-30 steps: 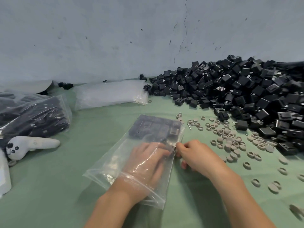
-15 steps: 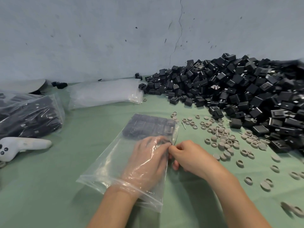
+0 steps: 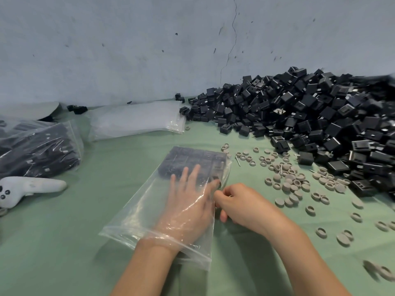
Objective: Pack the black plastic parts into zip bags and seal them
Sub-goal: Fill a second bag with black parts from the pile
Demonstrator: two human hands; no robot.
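A clear zip bag [image 3: 136, 212] lies on the green table in front of me, its mouth toward me. Rows of black plastic parts [image 3: 188, 161] fill its far end. My left hand [image 3: 188, 206] is inside the bag up to the wrist, fingers stretched straight and touching the packed parts. My right hand [image 3: 241, 206] is outside, at the bag's right edge, fingers curled and pinching the plastic there. A big heap of loose black parts [image 3: 310, 116] covers the right back of the table.
Grey rings and caps [image 3: 290, 180] lie scattered right of the bag, with a few small screws. A filled bag of black parts [image 3: 38, 150] and a white controller [image 3: 27, 188] are at left. A stack of empty bags [image 3: 136, 120] lies by the wall.
My left hand's fingers have straightened and reached further into the bag, up to the packed parts. My right hand stays pinching the bag's edge.
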